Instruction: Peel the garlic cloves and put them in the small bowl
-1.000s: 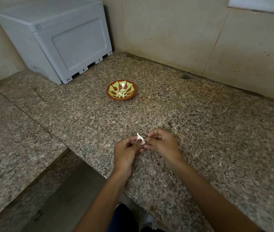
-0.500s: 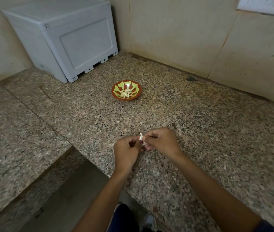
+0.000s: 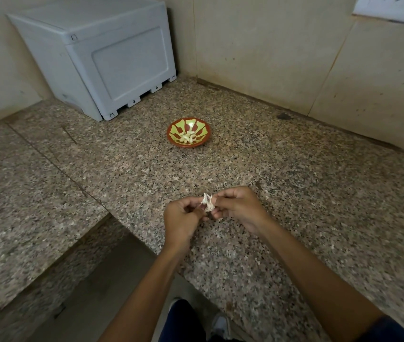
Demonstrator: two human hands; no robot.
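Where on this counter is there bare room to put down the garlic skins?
Bare granite counter lies between the small bowl of peeled cloves and the hands, and widely to the right toward the wall. The left slab before the grey box is bare too. The only busy spot is where the left hand and right hand pinch the garlic clove.

Garlic clove (image 3: pixel 208 203) half-skinned, papery peel flaring up; small bowl (image 3: pixel 188 136) holds peeled cloves (image 3: pixel 188 138)
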